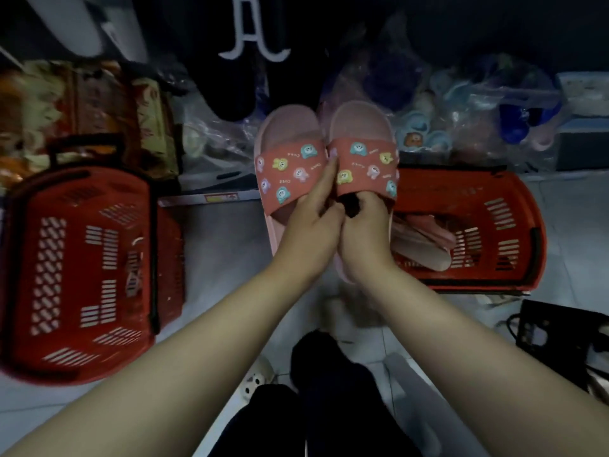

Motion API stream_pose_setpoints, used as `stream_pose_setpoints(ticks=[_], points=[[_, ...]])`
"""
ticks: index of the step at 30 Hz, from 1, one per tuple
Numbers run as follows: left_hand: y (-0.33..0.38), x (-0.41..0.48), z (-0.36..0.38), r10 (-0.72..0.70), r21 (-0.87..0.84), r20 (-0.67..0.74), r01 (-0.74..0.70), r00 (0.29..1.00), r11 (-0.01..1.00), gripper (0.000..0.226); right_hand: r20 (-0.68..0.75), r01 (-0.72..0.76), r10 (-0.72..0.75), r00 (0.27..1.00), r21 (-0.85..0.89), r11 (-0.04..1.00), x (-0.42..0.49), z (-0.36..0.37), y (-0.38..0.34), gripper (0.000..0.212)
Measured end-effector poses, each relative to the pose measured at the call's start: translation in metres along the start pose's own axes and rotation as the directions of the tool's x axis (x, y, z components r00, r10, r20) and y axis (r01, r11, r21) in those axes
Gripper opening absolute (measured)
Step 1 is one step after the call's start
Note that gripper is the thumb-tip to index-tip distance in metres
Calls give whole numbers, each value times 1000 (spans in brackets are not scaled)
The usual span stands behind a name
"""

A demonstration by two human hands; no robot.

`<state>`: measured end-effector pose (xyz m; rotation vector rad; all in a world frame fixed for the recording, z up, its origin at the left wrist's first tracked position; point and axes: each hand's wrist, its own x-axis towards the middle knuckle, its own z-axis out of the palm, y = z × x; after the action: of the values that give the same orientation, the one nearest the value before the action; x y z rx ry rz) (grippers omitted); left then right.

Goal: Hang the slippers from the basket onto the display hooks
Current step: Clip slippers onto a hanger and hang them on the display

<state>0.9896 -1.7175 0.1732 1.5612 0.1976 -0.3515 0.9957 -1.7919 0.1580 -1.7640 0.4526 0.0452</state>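
I hold a pair of pink slippers side by side in the middle of the view, soles toward me, heels up. Their red straps carry small cartoon figures. My left hand (316, 209) grips the left slipper (286, 153), its index finger lying between the two straps. My right hand (365, 225) grips the right slipper (362, 150) at the strap's lower edge, fingers curled under it. A white plastic display hook (253, 44) hangs above them. The red basket (514, 225) at right holds several more pink slippers (421, 242).
An upturned red basket (82, 268) lies on the tiled floor at left. Bags of wrapped slippers (461, 120) line the back. A patterned box (89, 107) stands at back left. A black bag (560, 331) sits at right, and my dark-clothed knees (329, 390) below.
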Motion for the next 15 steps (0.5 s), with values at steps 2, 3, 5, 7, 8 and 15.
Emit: stream_pose_setpoints(ticks=[2,3,5,7,8,15], points=[[-9,2,-19,42,70,-66,-38,997,997,66,63,81,-77,995,-64,995,-2,19,6,25],[-14,4,-27,58,116,-98,-47,993,992,69,135,83,-75,988,-52,995,-4,27,7,29],[-20,8,-42,63,162,-164,-36,984,986,74,206,105,-85,975,-86,991,-6,40,8,35],[-21,7,-56,93,182,-236,-50,967,982,75,278,114,-87,957,-81,990,-9,48,3,41],[-22,6,-65,111,202,-282,-54,953,978,73,330,120,-90,940,-73,990,-12,52,0,45],[-38,-5,-123,115,210,-482,-12,869,978,52,424,112,-74,903,-66,992,-18,100,2,43]])
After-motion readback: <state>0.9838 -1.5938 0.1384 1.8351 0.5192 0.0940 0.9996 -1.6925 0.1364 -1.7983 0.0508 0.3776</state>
